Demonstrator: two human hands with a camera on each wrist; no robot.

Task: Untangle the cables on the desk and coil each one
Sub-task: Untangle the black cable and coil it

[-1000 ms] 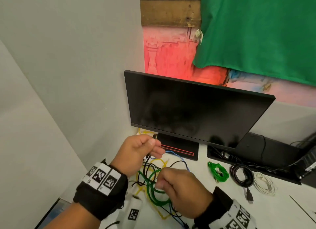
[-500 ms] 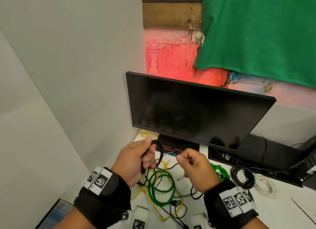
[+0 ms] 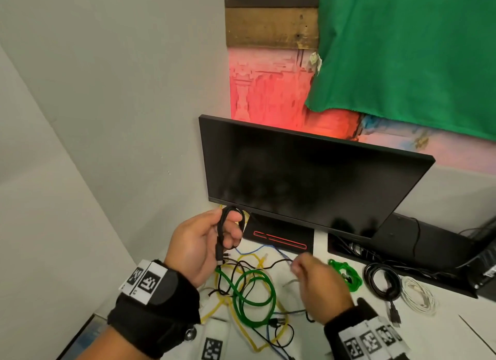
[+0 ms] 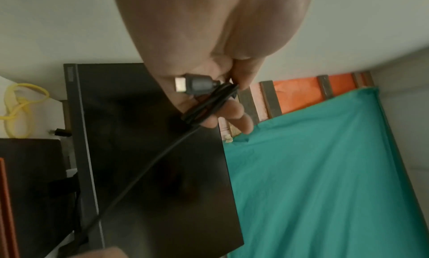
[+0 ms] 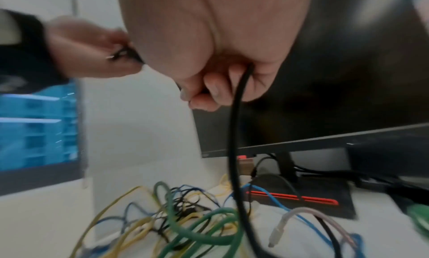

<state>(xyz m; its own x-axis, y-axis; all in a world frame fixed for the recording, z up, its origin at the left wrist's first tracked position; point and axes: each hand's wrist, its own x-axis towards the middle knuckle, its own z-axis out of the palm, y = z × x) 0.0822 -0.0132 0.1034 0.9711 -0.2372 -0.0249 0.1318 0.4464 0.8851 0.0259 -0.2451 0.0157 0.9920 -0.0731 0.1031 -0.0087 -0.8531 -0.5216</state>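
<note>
The left hand is held up above the desk, near its back left corner, just in front of the monitor. Its thumb and fingers pinch a small loop of the black cable, and the plug lies against the palm. The right hand is lower and apart from the left, with curled fingers gripping the same black cable farther along. Below both hands, green, yellow and blue cables lie in a tangle on the desk.
</note>
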